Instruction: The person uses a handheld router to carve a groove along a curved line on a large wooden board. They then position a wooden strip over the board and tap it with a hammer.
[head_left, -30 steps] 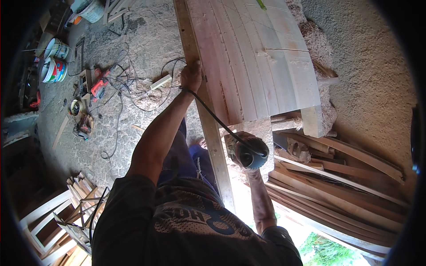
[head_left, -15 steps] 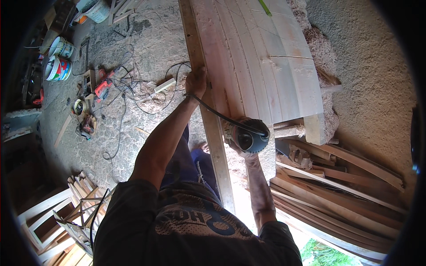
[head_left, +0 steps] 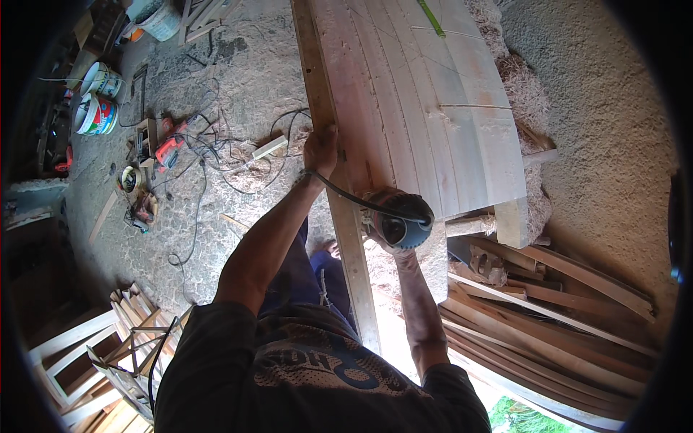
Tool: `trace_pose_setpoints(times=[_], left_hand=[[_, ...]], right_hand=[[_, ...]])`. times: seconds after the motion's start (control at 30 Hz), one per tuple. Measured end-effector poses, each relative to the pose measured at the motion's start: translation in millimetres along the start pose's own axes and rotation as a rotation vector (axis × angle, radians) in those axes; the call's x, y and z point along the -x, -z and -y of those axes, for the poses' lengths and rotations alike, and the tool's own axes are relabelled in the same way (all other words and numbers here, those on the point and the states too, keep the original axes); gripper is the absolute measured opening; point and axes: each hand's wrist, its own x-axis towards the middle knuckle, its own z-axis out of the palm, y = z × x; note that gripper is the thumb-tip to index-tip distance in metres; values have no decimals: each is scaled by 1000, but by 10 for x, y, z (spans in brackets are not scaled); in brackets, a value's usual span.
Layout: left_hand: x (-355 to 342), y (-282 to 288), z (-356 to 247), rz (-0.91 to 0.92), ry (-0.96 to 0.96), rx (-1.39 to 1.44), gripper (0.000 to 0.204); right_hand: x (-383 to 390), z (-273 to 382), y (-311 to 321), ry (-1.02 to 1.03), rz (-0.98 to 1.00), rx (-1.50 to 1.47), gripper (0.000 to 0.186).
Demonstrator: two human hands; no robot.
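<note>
My left hand [head_left: 321, 151] is closed round the edge of a long wooden beam [head_left: 317, 79], which runs beside a wide, slightly curved panel of pale planks [head_left: 426, 115]. A black cord crosses my left wrist to a round-topped power tool [head_left: 401, 220], dark with a grey rim. My right hand [head_left: 397, 247] grips that tool from below, at the lower end of the panel beside the beam; the tool hides most of those fingers and whatever lies beneath it. A thin green strip [head_left: 433, 20] lies on the panel's upper part.
Red power tools [head_left: 170, 150], tangled cords, offcuts and buckets [head_left: 97, 115] lie on the dusty floor at left. Wooden frames [head_left: 86, 368] stand lower left. Stacked long boards [head_left: 548, 339] and a rough wall [head_left: 592, 130] are at right, with shavings along the panel's edge.
The tool in my right hand has moved up toward the panel, now overlapping its lower end. My left hand stays on the beam; the whole view has shifted slightly downward.
</note>
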Motion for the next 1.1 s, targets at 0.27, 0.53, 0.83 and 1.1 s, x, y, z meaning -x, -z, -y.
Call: trace_pose_setpoints(times=[0.27, 0.53, 0.83, 1.1], left_hand=[[36, -16, -4, 69, -22, 220, 50], [107, 2, -118, 98, 9, 402, 46], [50, 59, -27, 66, -276, -12, 35], [59, 65, -154, 89, -261, -67, 36]], right_hand=[[-864, 75, -20, 122, -38, 751, 81], [-1347, 125, -71, -60, -63, 542, 84], [-1747, 249, -173, 118, -97, 697, 76], [-2125, 287, -168, 215, -140, 657, 71]])
